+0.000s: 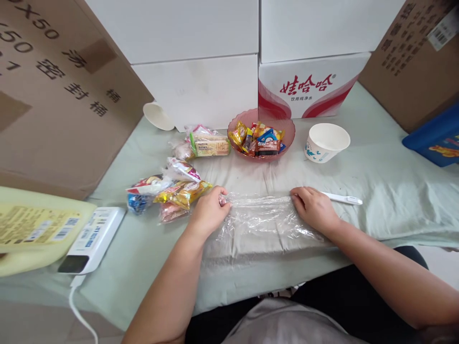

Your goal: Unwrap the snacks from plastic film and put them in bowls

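A crinkled sheet of clear plastic film [263, 215] is stretched between my two hands, low over the cloth. My left hand [209, 210] pinches its left corner between thumb and fingers. At the opposite corner, my right hand [315, 206] is closed on the film, its fingertips partly hidden. A white plastic handle [342, 198] sticks out beyond my right hand; its other end is hidden. Beyond the film stands a pink glass bowl [261, 156] with several wrapped snacks [263, 138] in it. To its right is a white paper bowl [324, 148].
Several packaged snacks [182, 191] lie left of my left hand, with a biscuit pack [211, 145] farther back. A white power bank [95, 239] with a cable and a yellow jug [39, 229] sit at left. White boxes [201, 91] and brown cartons [68, 71] wall the back and sides.
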